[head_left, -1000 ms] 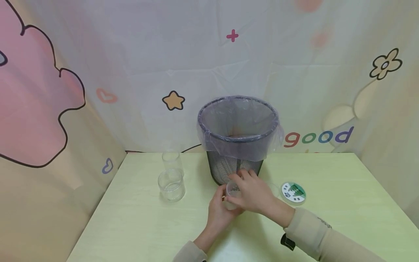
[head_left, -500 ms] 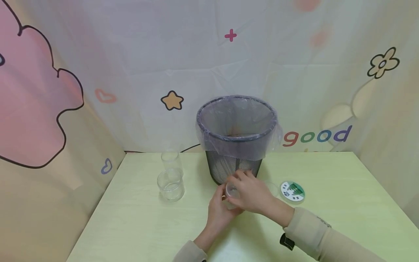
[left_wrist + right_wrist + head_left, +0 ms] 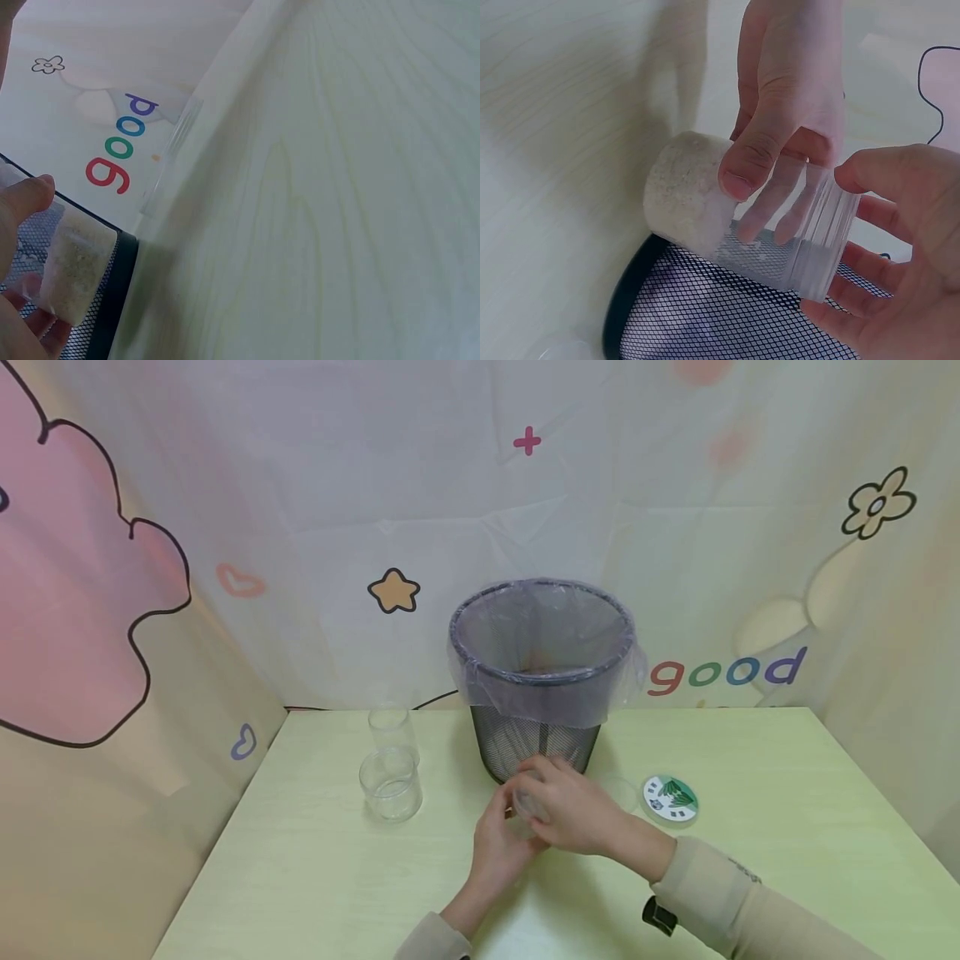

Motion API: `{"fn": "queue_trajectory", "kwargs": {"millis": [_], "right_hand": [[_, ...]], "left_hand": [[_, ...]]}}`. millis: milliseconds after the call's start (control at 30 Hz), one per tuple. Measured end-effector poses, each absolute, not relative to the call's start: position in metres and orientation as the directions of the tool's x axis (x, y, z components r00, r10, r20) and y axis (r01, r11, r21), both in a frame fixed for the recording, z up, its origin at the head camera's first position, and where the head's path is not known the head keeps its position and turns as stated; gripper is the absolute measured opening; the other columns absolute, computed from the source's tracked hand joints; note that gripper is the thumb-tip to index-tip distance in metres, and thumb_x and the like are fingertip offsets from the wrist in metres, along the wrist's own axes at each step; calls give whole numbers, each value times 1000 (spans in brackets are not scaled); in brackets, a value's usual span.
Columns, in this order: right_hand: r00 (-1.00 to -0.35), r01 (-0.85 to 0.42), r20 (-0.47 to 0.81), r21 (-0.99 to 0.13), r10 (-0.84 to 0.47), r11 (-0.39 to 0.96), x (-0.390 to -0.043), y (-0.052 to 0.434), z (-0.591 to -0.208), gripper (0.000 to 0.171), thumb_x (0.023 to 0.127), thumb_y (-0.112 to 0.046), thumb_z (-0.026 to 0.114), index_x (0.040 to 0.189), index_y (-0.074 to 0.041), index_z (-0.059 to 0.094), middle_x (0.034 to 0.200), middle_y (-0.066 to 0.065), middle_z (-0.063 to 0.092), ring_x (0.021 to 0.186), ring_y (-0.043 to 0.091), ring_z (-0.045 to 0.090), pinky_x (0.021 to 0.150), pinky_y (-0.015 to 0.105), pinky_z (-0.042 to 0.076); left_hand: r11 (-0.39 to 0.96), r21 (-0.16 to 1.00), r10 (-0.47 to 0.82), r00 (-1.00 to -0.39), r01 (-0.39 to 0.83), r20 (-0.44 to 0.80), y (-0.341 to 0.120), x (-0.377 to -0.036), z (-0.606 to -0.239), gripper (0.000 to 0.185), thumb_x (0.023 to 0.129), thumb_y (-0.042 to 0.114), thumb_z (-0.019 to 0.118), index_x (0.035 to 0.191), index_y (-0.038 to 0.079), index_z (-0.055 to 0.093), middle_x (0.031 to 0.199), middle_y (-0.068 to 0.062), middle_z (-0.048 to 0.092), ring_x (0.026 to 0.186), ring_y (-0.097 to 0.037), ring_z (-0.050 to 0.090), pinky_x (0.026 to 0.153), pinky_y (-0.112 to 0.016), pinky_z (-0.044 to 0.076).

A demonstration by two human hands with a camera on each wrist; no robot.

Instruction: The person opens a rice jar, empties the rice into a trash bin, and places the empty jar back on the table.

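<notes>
Both hands are meeting over the table (image 3: pixel 315 877), near its middle, just in front of the bin. The left hand (image 3: pixel 498 847) is coming up from 6 o'clock, and its thumb and fingers are curling around 1 small clear jar (image 3: pixel 742 214). The jar is off the table and tipped on its side. Its long axis is running from about 9 o'clock to 3 o'clock in the right wrist view, with the powdery bottom end at 9 and the ribbed mouth at 3. Pale grainy stuff is filling the bottom end.

The right hand (image 3: pixel 573 810) is coming in from 4 o'clock. Its fingers are bending around the mouth end of the jar, touching the rim. So the left hand is holding the body and the right hand is nearer the mouth.

Just behind the hands, at 12 o'clock, the black mesh bin (image 3: pixel 536 739) is standing with a thin bag (image 3: pixel 543 647) over its top. At 3 o'clock a round lid (image 3: pixel 671 799) is lying flat. At 9 o'clock 2 empty glass jars (image 3: pixel 391 783) are standing upright, 1 behind the other, well apart from the hands
</notes>
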State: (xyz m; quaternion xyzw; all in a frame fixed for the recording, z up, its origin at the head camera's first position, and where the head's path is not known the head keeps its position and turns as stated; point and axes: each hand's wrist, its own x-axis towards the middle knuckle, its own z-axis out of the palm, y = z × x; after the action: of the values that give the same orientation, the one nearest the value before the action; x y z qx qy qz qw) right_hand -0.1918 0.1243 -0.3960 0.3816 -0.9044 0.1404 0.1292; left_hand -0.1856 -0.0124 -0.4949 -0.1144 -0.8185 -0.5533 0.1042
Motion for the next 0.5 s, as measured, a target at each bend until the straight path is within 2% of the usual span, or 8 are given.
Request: {"fn": "queue_trajectory", "kwargs": {"millis": [300, 500], "right_hand": [[-640, -760, 360, -168, -679, 627, -191, 124, -396, 49, 63, -5, 69, 110, -15, 61, 119, 9, 53, 102, 29, 54, 84, 41, 49], [-634, -768, 354, -182, -687, 615, -193, 125, -397, 50, 63, -3, 68, 111, -14, 60, 118, 8, 53, 101, 27, 53, 77, 38, 51]], "left_hand": [[370, 875, 80, -949, 312, 305, -15, -186, -496, 66, 65, 17, 80, 123, 15, 48, 113, 0, 60, 101, -16, 55, 87, -36, 47], [380, 850, 110, -931, 364, 349, -18, -187, -495, 64, 67, 18, 79, 123, 13, 49, 113, 0, 61, 100, -15, 56, 85, -34, 48]]}}
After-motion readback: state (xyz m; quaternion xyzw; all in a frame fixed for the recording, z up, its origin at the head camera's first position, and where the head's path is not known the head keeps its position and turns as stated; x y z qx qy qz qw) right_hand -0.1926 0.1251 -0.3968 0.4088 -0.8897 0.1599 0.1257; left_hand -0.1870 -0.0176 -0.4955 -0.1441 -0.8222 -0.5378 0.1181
